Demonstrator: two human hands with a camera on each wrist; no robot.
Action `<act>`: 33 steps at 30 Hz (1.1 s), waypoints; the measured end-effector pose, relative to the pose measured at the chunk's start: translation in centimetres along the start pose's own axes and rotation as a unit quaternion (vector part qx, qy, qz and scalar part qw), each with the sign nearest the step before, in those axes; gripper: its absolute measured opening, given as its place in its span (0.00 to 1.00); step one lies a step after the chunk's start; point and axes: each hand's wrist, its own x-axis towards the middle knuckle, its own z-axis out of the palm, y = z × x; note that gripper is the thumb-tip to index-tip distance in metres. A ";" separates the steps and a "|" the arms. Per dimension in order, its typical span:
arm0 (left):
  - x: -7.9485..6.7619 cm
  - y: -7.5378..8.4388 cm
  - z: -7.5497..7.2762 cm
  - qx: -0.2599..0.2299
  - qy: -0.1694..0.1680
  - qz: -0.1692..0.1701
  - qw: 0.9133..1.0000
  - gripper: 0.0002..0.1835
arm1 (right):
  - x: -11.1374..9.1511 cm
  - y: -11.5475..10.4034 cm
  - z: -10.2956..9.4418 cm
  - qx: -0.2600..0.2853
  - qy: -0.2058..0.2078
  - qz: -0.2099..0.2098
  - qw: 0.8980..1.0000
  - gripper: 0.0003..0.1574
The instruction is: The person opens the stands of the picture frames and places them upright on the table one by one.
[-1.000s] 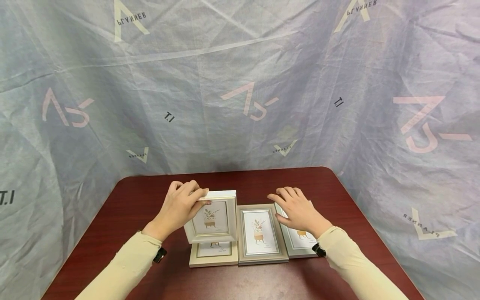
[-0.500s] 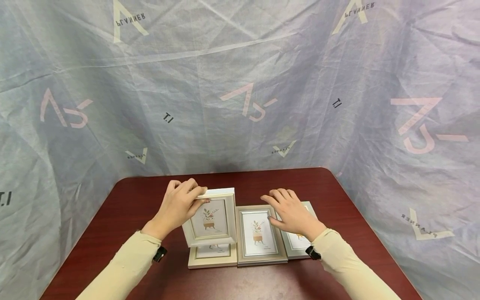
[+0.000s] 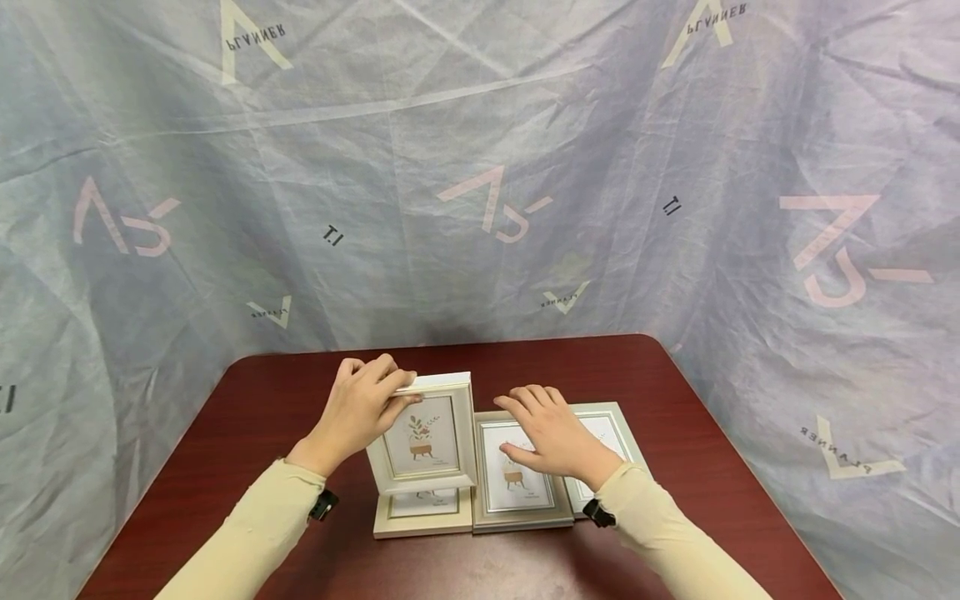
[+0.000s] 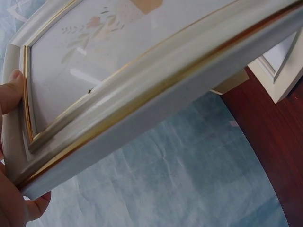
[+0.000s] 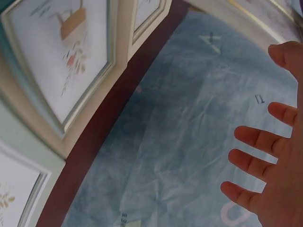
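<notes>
My left hand (image 3: pixel 363 408) grips the top edge of a cream picture frame (image 3: pixel 467 433) with a thin gold trim, thumb on its front and fingers behind. That picture frame is tilted up, above another cream picture frame (image 3: pixel 423 523) that lies flat and is partly covered by it. In the left wrist view the thumb (image 4: pixel 14 90) presses on the held frame's border. Over the middle beige picture frame (image 3: pixel 525 518) hovers my right hand (image 3: pixel 551 433), fingers spread, holding nothing. A pale green-grey picture frame (image 3: pixel 626 429) lies at the right, partly behind the right hand and wrist.
The three flat picture frames lie side by side on a dark red table (image 3: pixel 300 550). Behind the table hangs a grey printed cloth (image 3: pixel 420 283), which also runs along both sides.
My right hand has moved left, from above the right-hand picture frame to above the middle one. The left hand still holds its picture frame, raised very slightly.
</notes>
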 end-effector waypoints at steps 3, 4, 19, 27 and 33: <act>0.1 0.0 0.0 0.001 -0.002 0.000 1.000 0.14 | 0.4 -0.6 0.3 0.003 -0.001 -0.002 1.000 0.38; 0.1 0.0 0.0 0.001 -0.001 0.001 1.000 0.14 | 0.5 -0.8 0.4 0.002 -0.001 -0.002 1.000 0.38; 0.1 -0.1 0.1 0.001 0.004 -0.005 1.000 0.13 | 1.3 -2.6 1.6 -0.004 0.034 0.001 0.999 0.33; 0.1 -0.2 0.0 0.001 0.008 -0.007 1.000 0.14 | 1.5 -2.9 2.1 0.012 0.056 0.004 0.998 0.32; 0.0 -0.5 -0.3 0.002 0.003 -0.012 1.000 0.14 | 1.9 -3.3 2.1 0.022 0.035 0.019 0.999 0.32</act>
